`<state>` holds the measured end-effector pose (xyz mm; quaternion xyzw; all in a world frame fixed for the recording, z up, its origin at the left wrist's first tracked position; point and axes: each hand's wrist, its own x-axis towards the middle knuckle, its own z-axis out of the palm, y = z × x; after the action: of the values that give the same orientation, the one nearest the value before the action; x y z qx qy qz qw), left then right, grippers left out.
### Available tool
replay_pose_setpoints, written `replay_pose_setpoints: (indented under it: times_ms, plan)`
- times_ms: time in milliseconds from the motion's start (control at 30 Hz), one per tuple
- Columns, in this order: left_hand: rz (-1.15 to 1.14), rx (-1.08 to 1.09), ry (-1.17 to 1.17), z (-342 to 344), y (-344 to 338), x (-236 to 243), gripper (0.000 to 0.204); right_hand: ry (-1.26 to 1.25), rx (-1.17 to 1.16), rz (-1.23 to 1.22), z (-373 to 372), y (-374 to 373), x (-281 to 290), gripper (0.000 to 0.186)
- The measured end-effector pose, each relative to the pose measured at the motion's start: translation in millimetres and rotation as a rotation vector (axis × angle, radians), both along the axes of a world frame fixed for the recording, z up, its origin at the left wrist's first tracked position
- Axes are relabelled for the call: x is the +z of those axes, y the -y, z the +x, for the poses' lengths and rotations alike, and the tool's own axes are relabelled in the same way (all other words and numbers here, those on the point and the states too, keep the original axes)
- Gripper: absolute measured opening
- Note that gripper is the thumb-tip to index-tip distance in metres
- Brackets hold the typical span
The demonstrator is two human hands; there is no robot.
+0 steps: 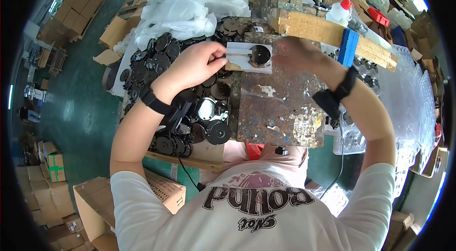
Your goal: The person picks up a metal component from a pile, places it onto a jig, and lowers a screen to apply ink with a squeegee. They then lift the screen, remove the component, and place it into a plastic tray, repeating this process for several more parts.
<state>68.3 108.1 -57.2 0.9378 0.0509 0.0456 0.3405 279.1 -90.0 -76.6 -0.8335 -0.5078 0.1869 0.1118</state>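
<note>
Paint-stained bench (266,113), dark discs (213,130) heaped to its left. Black disc (260,55) on right end of white plate (241,63). Left hand (199,63) at plate's left end, grip nearly pinched, hold unclear. Right hand (299,54) blurred, just right of plate; cannot tell its grip.

Left fingers (217,48) curl inward, while right fingers (288,51) are blurred.

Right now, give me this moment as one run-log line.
left hand: at left edge of white plate; right hand: motion-blurred, right of plate; black disc: on plate's right end
</note>
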Motion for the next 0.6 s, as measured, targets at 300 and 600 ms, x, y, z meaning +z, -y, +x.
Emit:
replay_pose_setpoints:
  times_ms: [300,600]
  plan:
    - [0.594,0.041,-0.177,-4,-8,-68,0.033,0.079,0.049,0.190,-24,-39,-17,0.033]
    - [0.560,0.013,-0.256,10,-12,-65,0.043,0.062,-0.140,0.291,42,71,-14,0.034]
